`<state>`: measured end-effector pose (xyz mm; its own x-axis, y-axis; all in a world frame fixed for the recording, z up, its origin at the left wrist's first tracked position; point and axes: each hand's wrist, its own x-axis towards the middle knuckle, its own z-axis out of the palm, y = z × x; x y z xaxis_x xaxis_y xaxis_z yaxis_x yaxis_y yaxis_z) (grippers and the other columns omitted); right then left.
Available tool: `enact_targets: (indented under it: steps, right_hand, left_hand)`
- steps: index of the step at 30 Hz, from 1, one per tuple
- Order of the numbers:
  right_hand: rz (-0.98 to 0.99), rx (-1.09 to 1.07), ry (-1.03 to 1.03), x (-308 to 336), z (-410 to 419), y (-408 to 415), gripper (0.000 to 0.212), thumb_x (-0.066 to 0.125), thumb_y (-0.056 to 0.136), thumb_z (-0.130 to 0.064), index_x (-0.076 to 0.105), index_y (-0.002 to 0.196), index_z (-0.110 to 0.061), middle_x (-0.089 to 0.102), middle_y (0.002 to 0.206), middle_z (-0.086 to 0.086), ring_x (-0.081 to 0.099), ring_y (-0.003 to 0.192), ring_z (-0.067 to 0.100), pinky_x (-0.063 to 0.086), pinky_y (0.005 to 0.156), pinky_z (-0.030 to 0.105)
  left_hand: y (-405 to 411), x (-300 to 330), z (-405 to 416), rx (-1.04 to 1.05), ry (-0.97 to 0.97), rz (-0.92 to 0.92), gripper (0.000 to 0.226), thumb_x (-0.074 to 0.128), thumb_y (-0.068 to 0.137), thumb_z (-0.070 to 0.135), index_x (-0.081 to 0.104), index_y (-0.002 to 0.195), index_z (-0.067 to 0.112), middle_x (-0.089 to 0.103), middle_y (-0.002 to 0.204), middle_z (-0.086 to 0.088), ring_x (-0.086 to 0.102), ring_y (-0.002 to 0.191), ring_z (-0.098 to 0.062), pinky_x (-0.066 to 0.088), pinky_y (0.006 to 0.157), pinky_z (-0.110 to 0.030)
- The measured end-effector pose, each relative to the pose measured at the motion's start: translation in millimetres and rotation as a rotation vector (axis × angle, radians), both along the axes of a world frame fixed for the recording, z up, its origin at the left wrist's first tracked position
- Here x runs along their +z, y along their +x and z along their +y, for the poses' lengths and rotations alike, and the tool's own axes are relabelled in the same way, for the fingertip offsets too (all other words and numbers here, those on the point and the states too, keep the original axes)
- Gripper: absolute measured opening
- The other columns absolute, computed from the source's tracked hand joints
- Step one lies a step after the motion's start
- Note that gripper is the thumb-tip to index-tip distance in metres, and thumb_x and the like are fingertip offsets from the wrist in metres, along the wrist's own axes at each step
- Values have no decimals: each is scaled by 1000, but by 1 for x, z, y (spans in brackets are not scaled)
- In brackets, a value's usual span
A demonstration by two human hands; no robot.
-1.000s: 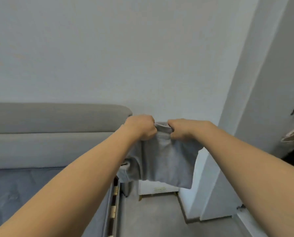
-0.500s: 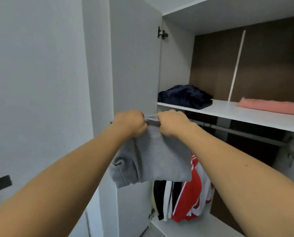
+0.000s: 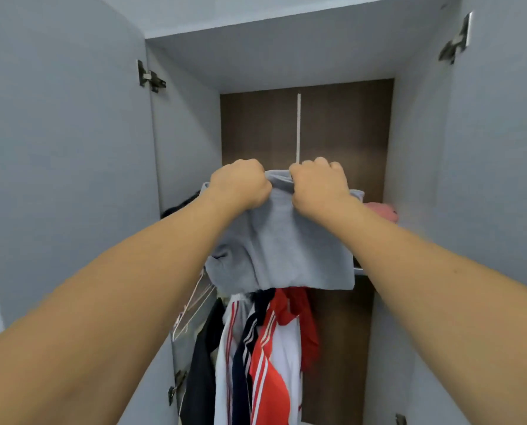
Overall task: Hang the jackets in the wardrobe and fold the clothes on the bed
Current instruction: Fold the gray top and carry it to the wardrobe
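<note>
The person holds a folded grey sweatshirt (image 3: 282, 246) up in front of the open wardrobe (image 3: 421, 179). The left hand (image 3: 239, 185) and the right hand (image 3: 319, 185) are both closed into fists on its top edge, close together. The cloth hangs down over the hanging jackets (image 3: 265, 348). A pink folded cloth (image 3: 381, 211) lies on the shelf behind the right wrist.

A folded grey sweatshirt (image 3: 282, 250) hangs at the centre of the frame, gripped along its top edge. Below it, red, white and navy striped jackets (image 3: 265, 357) hang inside the open wardrobe (image 3: 332, 56).
</note>
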<state>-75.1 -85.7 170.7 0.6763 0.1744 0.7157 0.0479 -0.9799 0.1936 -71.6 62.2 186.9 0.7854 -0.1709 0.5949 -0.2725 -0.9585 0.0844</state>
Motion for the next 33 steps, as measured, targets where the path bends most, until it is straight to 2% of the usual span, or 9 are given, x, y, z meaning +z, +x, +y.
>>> enact_targets:
  steps: [5,8,11,13,15,18,22,26,33]
  right_hand:
    - [25,-223,13,35,-64,46,32,49,89,-19,53,120,-22,57,124,7,45,117,27,34,97,44]
    - [39,-306,19,44,-100,77,32,49,88,-18,54,119,-23,57,123,7,45,117,27,34,95,42]
    - [119,-367,70,48,-131,110,31,47,87,-17,57,116,-25,59,123,5,46,119,26,34,93,40]
    - [187,-403,122,44,-149,134,33,47,88,-18,57,119,-24,58,126,6,47,120,27,34,94,40]
    - [235,-424,143,34,-162,162,36,47,90,-19,56,124,-23,56,130,7,46,124,27,34,97,40]
    - [283,-451,119,-2,-183,206,40,44,93,-20,51,132,-21,49,137,8,40,130,28,28,107,43]
    - [389,-556,125,-64,-201,246,48,42,95,-18,38,143,-13,36,144,11,31,135,31,19,113,46]
    - [586,-570,307,-84,-201,272,53,43,97,-27,36,147,-13,33,152,11,33,138,31,23,112,45]
    - [686,-505,375,-104,-242,291,59,27,103,-32,19,152,-1,19,159,18,18,145,34,18,118,48]
  left_hand:
    - [69,30,-72,-145,-53,3,20,44,87,19,58,99,15,62,106,-9,50,84,-29,40,72,-35]
    - [111,37,-113,-204,-82,14,17,43,88,20,56,98,16,61,119,-13,53,93,-33,40,76,-36]
    - [148,41,-151,-207,-50,76,12,41,87,22,51,89,17,62,120,-12,50,86,-31,40,80,-38]
    - [172,40,-173,-191,5,131,13,39,86,22,47,80,14,63,116,-12,49,83,-29,42,87,-41]
    - [200,31,-193,-161,61,161,15,38,87,22,50,83,15,62,121,-13,54,95,-32,37,101,-47]
    - [243,-2,-216,-60,208,176,39,38,88,26,54,123,15,50,138,-13,43,128,-33,17,113,-57]
    - [273,-82,-222,-195,289,411,61,35,93,32,23,152,20,13,160,-5,9,147,-29,-3,116,-60]
    - [294,-129,-217,-293,231,565,56,16,102,41,3,155,33,-5,164,7,-6,150,-18,-5,117,-58]
    - [306,-128,-260,-301,234,655,58,14,102,46,-4,155,32,-14,163,7,-17,149,-21,-12,114,-61]
